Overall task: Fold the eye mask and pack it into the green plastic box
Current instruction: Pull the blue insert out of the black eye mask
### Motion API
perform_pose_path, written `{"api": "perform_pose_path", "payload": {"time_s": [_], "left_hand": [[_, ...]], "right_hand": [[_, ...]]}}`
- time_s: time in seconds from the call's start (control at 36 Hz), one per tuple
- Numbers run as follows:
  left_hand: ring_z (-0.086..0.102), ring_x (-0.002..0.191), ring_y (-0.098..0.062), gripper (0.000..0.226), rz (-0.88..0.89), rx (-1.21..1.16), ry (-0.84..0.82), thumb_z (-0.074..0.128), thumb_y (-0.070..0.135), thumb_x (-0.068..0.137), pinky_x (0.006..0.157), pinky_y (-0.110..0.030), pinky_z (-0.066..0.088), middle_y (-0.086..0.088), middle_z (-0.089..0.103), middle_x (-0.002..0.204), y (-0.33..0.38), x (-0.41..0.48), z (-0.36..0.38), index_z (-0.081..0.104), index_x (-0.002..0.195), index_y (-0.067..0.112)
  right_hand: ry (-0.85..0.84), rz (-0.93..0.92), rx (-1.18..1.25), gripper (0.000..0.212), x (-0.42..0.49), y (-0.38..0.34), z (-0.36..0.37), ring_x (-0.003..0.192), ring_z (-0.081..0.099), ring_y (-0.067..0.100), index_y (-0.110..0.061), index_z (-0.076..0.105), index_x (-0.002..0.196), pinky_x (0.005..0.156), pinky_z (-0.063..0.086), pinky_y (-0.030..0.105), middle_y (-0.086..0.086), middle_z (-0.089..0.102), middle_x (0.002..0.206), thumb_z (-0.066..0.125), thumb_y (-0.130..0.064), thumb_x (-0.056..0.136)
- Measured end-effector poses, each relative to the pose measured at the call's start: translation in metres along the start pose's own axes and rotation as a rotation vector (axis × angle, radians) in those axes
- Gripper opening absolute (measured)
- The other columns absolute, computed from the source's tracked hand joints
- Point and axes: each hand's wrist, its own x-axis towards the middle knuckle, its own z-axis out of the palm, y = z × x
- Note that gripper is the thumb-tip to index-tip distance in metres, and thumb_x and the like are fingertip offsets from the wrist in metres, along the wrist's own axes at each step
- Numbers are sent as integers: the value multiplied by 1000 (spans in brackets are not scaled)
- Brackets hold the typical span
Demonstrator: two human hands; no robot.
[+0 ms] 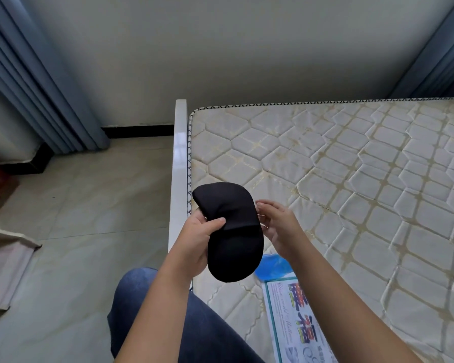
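Observation:
A black padded eye mask point(231, 231) is held up in the air over the mattress edge, standing nearly on end. My left hand point(199, 237) grips its left edge, thumb pressed on the front at mid-height. My right hand point(275, 226) is at the mask's right edge with fingers curled; whether it touches the mask or pinches a thin strap is unclear. No green plastic box is in view. A blue-green plastic thing point(274, 267) shows partly below the mask, mostly hidden behind it.
A quilted cream mattress point(351, 179) fills the right side, with a white bed frame point(178, 166) along its left edge. A printed label point(294, 320) lies on the mattress near me. Tiled floor, blue curtains point(37, 82) and my jeans-clad knee point(168, 310) are at left.

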Motion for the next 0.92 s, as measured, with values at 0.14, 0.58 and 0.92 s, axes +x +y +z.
{"api": "perform_pose_path", "payload": {"time_s": [0.14, 0.58, 0.92], "left_hand": [[72, 81, -15, 30, -2, -6, -9, 46, -5, 90, 63, -26, 57, 1, 75, 91, -6, 3, -1, 59, 108, 16], [72, 79, -13, 29, -95, -39, 73, 50, 0, 90, 62, -27, 57, 5, 75, 88, -30, 6, -15, 59, 106, 21], [72, 82, -15, 28, -125, -41, 89, 52, 2, 89, 62, -27, 57, 4, 75, 91, -37, 8, -23, 61, 105, 23]], "right_hand": [[178, 123, -60, 10, 15, 27, -28, 74, 59, 15, -14, 61, 90, 67, 44, 25, 3, 65, 80, 52, -10, 89], [585, 474, -47, 36, 26, 97, -86, 102, 59, 32, 1, 41, 127, 91, 47, 39, 23, 54, 124, 44, -6, 92], [680, 451, 60, 40, 30, 105, -88, 114, 54, 31, 2, 39, 132, 90, 48, 34, 21, 50, 124, 44, -6, 93]]}}
